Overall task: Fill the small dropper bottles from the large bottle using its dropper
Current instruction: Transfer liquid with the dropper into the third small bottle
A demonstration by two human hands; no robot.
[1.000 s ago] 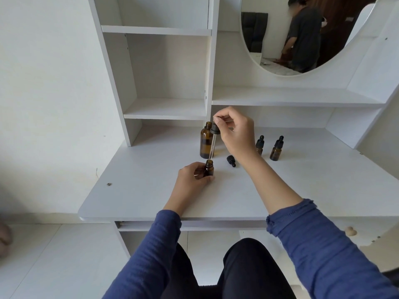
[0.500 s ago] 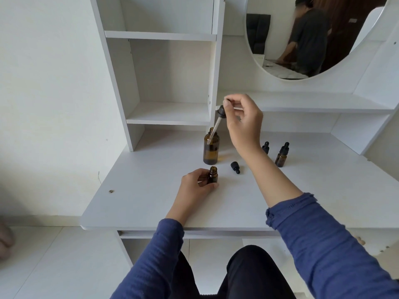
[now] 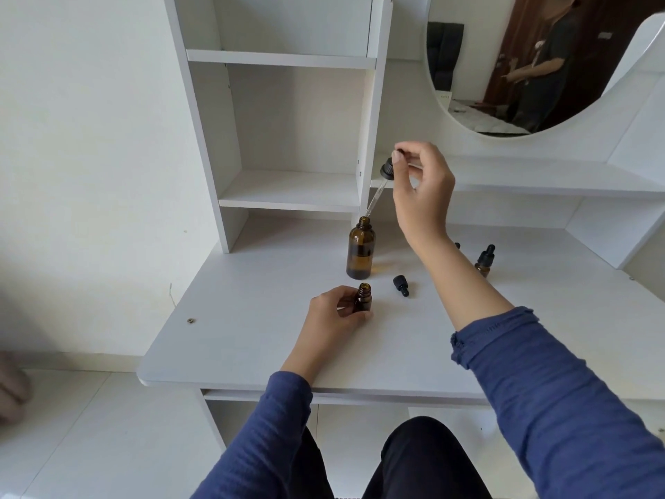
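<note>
Two amber glass bottles stand uncapped on the white counter (image 3: 252,336).

(a) The large cylindrical amber glass bottle (image 3: 361,252) stands upright near the back. Its mouth is open and its lower half looks darker than its shoulder.

(b) The small amber glass dropper bottle (image 3: 362,300) stands upright just in front of the large one, nearer the viewer. The fingers (image 3: 345,295) of the left hand (image 3: 333,313) curl round its left side and hold it on the counter.

(c) The black-capped dropper with a clear glass pipette (image 3: 386,171) is raised and tilted. The right hand (image 3: 423,196) pinches its bulb between thumb and forefinger, with the other fingers loosely bent. The pipette tip hangs just above the large bottle's mouth, apart from the small bottle.

(d) A loose black dropper cap (image 3: 401,285) lies on its side just right of the small bottle, between the two forearms.

(e) A capped small amber bottle (image 3: 484,261) stands farther right. The right wrist hides all but the black top of another bottle (image 3: 457,245) beside it.

(f) Behind stand a white shelf unit (image 3: 288,189) and a round mirror (image 3: 467,48), which reflects a person in dark clothing (image 3: 547,66).
</note>
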